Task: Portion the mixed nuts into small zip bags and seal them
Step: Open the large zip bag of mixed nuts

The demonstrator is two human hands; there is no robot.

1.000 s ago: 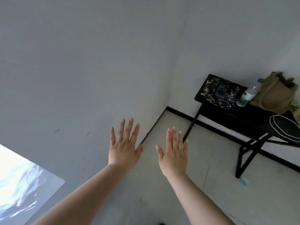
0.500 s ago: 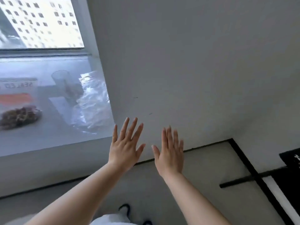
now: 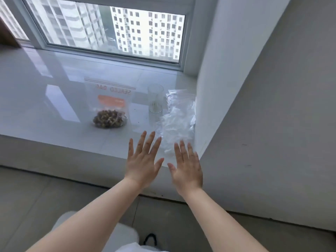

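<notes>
Swinging my view round from the bare wall and the floor corner, I finally had the windowsill (image 3: 54,99) in front of me, which meant the work could begin; nothing had been portioned yet, as far as I could judge. My left hand (image 3: 143,160) and right hand (image 3: 187,168) were held out flat over the sill's near edge, fingers straight and spread exactly as they had been a second before, each grip released and holding nothing. The large zip bag (image 3: 111,106), printed with "SEALED BAG" and an orange label, lay flat toward the middle of the sill with the mixed nuts (image 3: 109,119) heaped in its near end. Just to its right stood an empty clear glass (image 3: 155,99), upright and apart from the bag. Beside the glass, along the sill's right edge against the wall (image 3: 236,70), lay the pile of small zip bags (image 3: 180,120), crumpled and overlapping; my right fingertips hovered over its near end, though I could not tell whether they touched it. Nothing blocked my reach to the pile, but the glass stood close enough that a careless sweep toward the nuts might tip it. The window (image 3: 109,28) ran along the far edge, well clear of everything.
</notes>
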